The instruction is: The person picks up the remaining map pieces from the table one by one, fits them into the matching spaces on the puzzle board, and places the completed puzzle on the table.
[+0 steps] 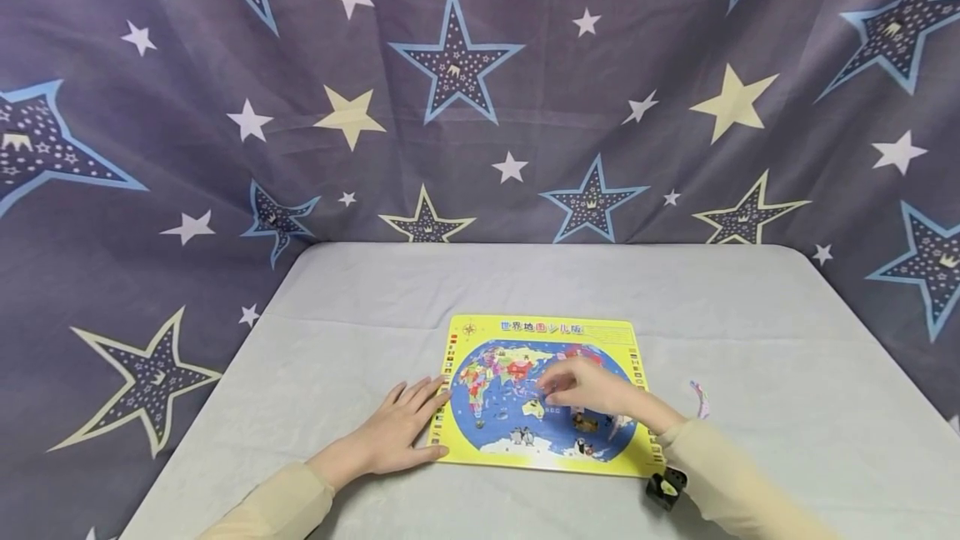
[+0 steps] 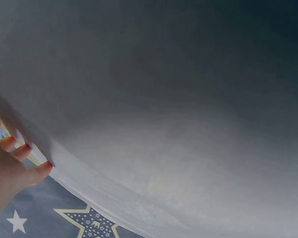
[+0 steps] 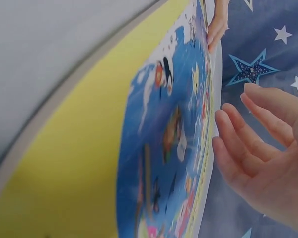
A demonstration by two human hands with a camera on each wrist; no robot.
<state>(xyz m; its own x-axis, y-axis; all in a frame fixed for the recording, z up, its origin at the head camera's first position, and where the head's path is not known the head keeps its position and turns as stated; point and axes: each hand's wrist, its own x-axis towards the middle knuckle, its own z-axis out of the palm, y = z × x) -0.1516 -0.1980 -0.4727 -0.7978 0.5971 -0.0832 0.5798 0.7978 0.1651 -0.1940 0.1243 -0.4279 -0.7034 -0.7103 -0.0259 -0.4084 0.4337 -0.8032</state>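
Observation:
A yellow-bordered world map board (image 1: 487, 322) lies flat on the cloth-covered table, with a blue ocean and colourful continents printed on it. My left hand (image 1: 401, 427) rests beside its left edge, fingers spread and the fingertips touching the border. In the left wrist view only part of that hand (image 2: 15, 171) shows. My right hand (image 1: 581, 386) hovers over the middle of the map, covering part of it. Seen from the right wrist, this hand (image 3: 268, 148) has relaxed, slightly bent fingers, and nothing shows between them and the thumb.
A small curved pink-and-purple piece (image 1: 701, 400) lies on the table (image 1: 360, 290) to the right of the board. A small black device (image 1: 666, 488) sits at the right wrist. Behind the table hangs a dark curtain (image 1: 480, 157) with a star pattern.

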